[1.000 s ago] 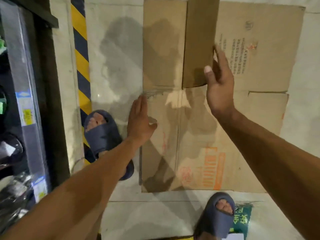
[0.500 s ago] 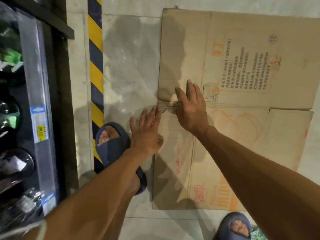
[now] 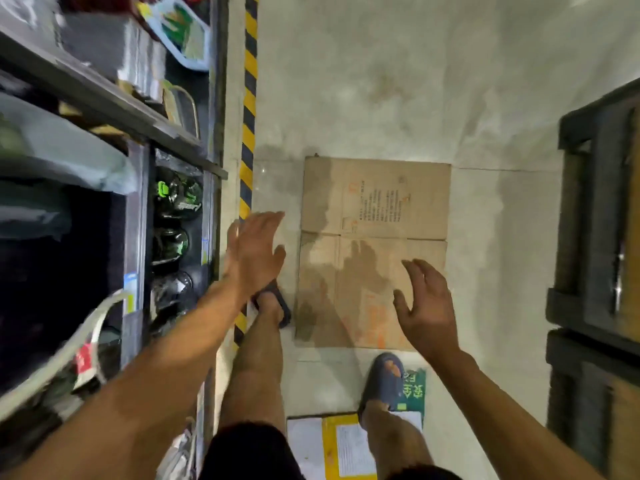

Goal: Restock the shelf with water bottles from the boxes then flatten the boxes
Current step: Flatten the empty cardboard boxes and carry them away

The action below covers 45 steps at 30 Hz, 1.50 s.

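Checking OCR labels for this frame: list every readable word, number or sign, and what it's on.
Nothing is legible enough to quote.
flattened box: black text block and orange print, too small to read.
green floor sign: large characters, upside down and blurred.
shelf price tags: blurred.
bottle labels: blurred.
yellow and white papers: fine print, unreadable.

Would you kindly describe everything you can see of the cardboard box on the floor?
The cardboard box lies flattened on the pale floor, a brown sheet creased into panels. Its far panel carries dark printed text, its near panel faded orange print. Shadows darken its left side. The left hand and right hand hover above it, apparently not touching.
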Available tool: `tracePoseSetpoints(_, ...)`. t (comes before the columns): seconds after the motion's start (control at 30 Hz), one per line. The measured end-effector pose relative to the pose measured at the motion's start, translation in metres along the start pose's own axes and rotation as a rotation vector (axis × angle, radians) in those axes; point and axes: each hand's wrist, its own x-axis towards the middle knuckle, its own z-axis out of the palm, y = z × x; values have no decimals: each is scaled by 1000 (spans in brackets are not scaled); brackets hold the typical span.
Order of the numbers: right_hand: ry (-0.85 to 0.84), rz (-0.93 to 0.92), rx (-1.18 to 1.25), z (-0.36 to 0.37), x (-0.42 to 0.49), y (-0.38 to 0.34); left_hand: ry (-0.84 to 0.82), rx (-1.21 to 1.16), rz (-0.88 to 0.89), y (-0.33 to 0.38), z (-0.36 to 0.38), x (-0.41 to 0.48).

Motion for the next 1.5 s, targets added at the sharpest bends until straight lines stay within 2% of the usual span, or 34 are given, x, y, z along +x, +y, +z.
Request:
tracePoseSetpoints(0.1, 28, 1, -44, -98, -42, -29, 119, -39, 16, 32, -97, -49)
tracePoseSetpoints(0.23, 127, -8, -83, -189, -86, -68, 220, -99, 24, 61, -199, -115)
tracePoseSetpoints(0.4, 269, 124, -57, -247, -112, -123, 292, -201, -13, 63, -276, -166)
tracePoseSetpoints(0.47, 311, 185, -39, -260, -115, -150, 267, -236, -30, 54, -304, -166)
tracePoseSetpoints(0.53, 353, 247, -17, -270, -114, -179, 234, -246, 26, 44, -329, -154)
tracePoseSetpoints(0.63, 417, 254, 1, -298, -83, -216, 224, -198, 185, 39, -370, -104)
tracePoseSetpoints(0.8, 421, 278, -51, -343, -7, -240, 217, -108, 320, 65, -427, -2)
tracePoseSetpoints(0.93, 491, 262, 0, -377, 61, -246, 244, -127, 371, 100, -459, 69)
tracePoseSetpoints(1.2, 562, 315, 95, -441, 182, -209, 298, -75, 400, 174, -522, 206)
tracePoseSetpoints(1.3, 489, 482, 163, -448, 205, -190, 262, -18, 415, 203, -541, 252)
tracePoseSetpoints(1.5, 592, 718, 233, -466, 271, -163, 167, 55, 595, 270, -564, 367)
